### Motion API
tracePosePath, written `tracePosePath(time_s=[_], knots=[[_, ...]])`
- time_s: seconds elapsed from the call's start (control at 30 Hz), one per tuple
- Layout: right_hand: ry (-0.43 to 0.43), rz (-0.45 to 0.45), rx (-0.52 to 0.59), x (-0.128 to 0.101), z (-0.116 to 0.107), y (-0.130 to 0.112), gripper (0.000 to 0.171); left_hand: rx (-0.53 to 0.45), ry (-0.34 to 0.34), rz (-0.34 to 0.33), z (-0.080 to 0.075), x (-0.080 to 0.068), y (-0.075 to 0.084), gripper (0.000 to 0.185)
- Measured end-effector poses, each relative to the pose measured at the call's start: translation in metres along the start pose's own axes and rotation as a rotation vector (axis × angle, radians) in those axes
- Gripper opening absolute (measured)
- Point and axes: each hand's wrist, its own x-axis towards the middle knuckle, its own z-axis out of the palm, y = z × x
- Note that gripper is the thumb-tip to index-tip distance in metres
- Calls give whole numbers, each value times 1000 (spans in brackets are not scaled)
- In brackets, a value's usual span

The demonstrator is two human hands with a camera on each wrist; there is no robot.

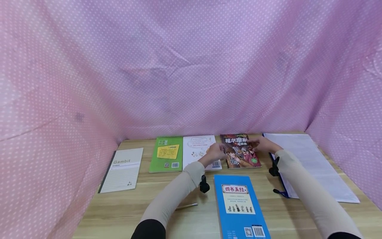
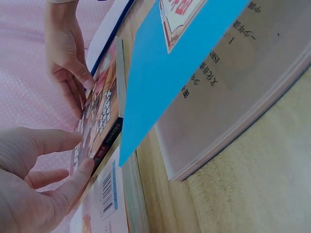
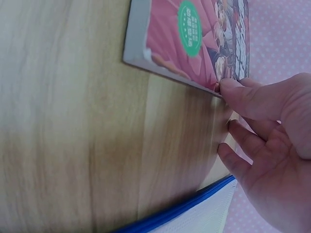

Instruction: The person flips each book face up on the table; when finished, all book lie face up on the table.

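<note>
Nearest the camera, at the front edge of the bench (image 1: 119, 212), lies a blue book (image 1: 240, 207) face up, with a pencil (image 1: 186, 206) just left of it. Along the back edge, from the left corner: a grey notebook (image 1: 122, 169), a green book (image 1: 167, 153), a white book (image 1: 198, 151), then the dark picture book (image 1: 240, 151) that both hands attend to, and toward the right corner a sheet of white paper (image 1: 313, 162) in a blue-edged folder. The left hand (image 1: 215, 152) reaches over the white book, its thumb and fingertips (image 2: 85, 167) touching the picture book's left edge at the spine; the fingers are nearly straight, and I cannot tell whether they pinch the cover or merely rest against it. The right hand (image 1: 264, 144) comes in from the other side: in the right wrist view its thumb (image 3: 243, 94) presses the book's right edge while the other fingers lie loosely spread on the wood below, holding nothing. This book lies flat on the bench, between the white book and the folder. It looks like a thin paperback, so likely light, with a glossy cover that could slide under dry fingers and bend if lifted by one corner. A firmer hold would probably be along the two long edges, thumbs on top and fingers slipped beneath.
</note>
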Motion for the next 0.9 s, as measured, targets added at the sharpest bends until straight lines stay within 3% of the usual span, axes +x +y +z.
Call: tracePosePath(time_s=[0.2, 0.47, 0.7, 0.9], knots=[[2, 23, 3, 1, 1, -4, 52, -58, -12, 24, -15, -7, 1, 63], [26, 9, -4, 2, 0, -7, 49, -79, -19, 59, -33, -12, -10, 60], [67, -27, 5, 1, 2, -8, 45, -90, -14, 38, -56, -22, -15, 63], [85, 14, 7, 2, 3, -14, 49, -79, -9, 19, -74, -33, -27, 64]])
